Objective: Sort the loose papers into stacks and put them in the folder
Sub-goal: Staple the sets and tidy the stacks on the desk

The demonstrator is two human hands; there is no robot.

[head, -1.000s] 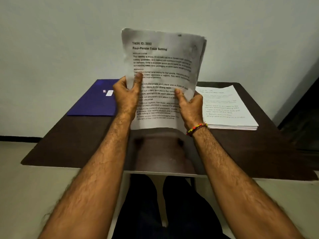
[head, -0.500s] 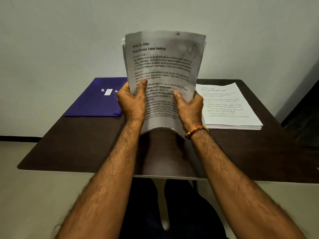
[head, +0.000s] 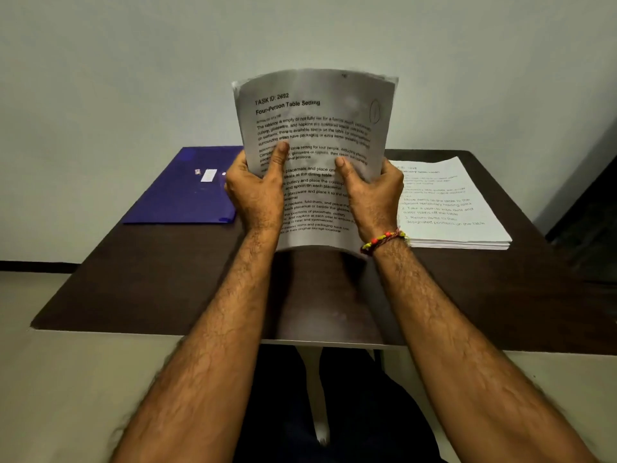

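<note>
- The held sheaf of printed papers [head: 314, 128] stands upright over the middle of the dark table [head: 167, 289]; its top sheet is headed "Four-Person Table Setting". The lower edge appears to rest on or just above the tabletop, though I cannot tell whether it touches.
- The left hand [head: 255, 192] grips the sheaf's left edge, thumb pressed across the printed face and fingers hidden behind. The right hand [head: 372, 195], with a beaded bracelet [head: 384, 240] at its wrist, grips the right edge likewise.
- Above the two grips the sheets bow and lean back a little; below them the sheaf curves outward toward the person.
- Handling, as I judge it: light, limp and slippery sheet against sheet. Held by the side edges at mid-height, the pages flop above and below, and a loose hold would let inner sheets slide out. A firm pinch on both long edges suits squaring the bundle against the table.
- Just right of the right hand, a second stack of printed papers [head: 454, 208] lies flat and fairly square.
- Left of the left hand, the blue folder [head: 187, 192] lies flat and closed, bearing a small white label [head: 208, 175].
- Behind everything stands a plain pale wall [head: 133, 78].
</note>
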